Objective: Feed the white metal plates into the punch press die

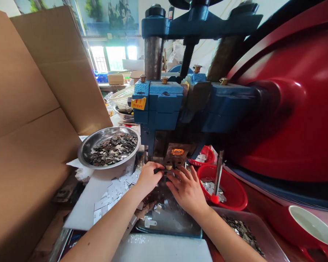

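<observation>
Blue press, mid-frame, could crush fingertips if cycled now; left hand seems pinched on dark strip, right hand grip I can't tell.

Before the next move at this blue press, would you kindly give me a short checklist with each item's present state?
1. Left hand clear of the tool block: not ok, its fingertips are right by the lower edge.
2. Right hand clear as well: not ok, its spread fingers reach the same spot.
3. Anything there properly seated: cannot tell, the fingers hide it.
4. Steel bowl stocked: ok, it holds a pile of metal pieces.
5. Dark plate free of loose parts: not ok, pale pieces lie on it.
</observation>
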`<state>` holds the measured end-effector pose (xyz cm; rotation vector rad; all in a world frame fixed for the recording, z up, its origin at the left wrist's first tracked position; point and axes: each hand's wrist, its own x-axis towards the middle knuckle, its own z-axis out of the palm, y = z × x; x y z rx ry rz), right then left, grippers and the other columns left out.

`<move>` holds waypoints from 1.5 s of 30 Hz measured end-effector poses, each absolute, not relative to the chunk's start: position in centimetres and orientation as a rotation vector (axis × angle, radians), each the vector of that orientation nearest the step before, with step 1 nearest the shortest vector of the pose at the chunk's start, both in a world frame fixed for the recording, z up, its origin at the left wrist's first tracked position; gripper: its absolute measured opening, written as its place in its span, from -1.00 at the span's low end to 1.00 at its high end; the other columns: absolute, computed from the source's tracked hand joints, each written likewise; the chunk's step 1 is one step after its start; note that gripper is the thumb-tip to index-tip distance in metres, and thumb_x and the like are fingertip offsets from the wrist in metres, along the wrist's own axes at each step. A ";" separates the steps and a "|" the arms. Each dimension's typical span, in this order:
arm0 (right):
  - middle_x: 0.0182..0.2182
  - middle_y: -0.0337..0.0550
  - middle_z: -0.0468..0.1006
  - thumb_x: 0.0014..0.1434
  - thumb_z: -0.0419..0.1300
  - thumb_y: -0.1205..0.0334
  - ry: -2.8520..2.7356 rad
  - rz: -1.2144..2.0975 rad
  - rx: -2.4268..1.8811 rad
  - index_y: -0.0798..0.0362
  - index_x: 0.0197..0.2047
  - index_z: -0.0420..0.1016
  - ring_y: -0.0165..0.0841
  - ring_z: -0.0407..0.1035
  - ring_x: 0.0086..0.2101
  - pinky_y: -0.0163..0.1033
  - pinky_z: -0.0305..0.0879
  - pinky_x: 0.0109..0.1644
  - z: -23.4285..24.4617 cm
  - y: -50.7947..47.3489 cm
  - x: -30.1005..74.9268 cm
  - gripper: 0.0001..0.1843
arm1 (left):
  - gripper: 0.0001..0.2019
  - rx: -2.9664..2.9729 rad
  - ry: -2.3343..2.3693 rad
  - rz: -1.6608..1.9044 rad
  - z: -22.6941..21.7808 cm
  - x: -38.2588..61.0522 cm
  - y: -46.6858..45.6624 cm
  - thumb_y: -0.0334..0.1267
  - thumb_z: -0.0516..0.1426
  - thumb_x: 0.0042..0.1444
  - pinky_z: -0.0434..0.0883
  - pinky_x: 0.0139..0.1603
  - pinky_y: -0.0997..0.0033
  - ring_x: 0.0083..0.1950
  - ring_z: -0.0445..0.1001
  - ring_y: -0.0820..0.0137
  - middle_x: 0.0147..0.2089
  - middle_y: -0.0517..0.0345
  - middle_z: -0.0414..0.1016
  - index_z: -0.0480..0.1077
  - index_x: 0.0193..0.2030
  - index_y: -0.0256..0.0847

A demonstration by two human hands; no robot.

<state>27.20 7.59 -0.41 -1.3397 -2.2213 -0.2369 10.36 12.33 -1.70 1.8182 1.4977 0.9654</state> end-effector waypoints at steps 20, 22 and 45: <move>-0.24 -0.08 0.59 0.16 0.01 0.03 -1.538 0.617 -1.483 0.00 -0.14 0.49 -0.19 0.45 -0.16 -0.04 0.35 -0.01 -2.9 5.6 31.1 -0.66 | -0.82 1.745 1.442 1.016 -0.9 8.1 11.5 -0.29 0.09 0.08 0.37 -0.06 0.30 -0.08 0.41 0.33 -0.11 0.11 0.45 0.43 -0.17 -0.16; -0.29 -0.07 0.60 0.11 0.03 -0.05 -1.343 0.777 -1.536 0.03 -0.13 0.48 -0.19 0.47 -0.19 -0.09 0.37 -0.05 -3.7 4.4 32.3 -0.59 | -0.83 1.917 1.387 1.016 -0.6 7.6 10.6 -0.29 0.09 0.09 0.35 0.00 0.28 -0.06 0.40 0.33 -0.11 0.12 0.44 0.44 -0.18 -0.15; -0.39 -0.09 0.59 -0.01 0.11 -0.24 -1.074 0.810 -1.562 0.02 -0.33 0.50 -0.23 0.47 -0.30 -0.17 0.40 -0.13 -2.8 0.9 33.6 -0.52 | -0.65 2.668 1.371 0.836 -0.1 7.8 9.2 -0.08 0.14 0.08 0.28 0.11 0.07 0.09 0.31 0.17 0.09 0.03 0.35 0.37 0.01 -0.07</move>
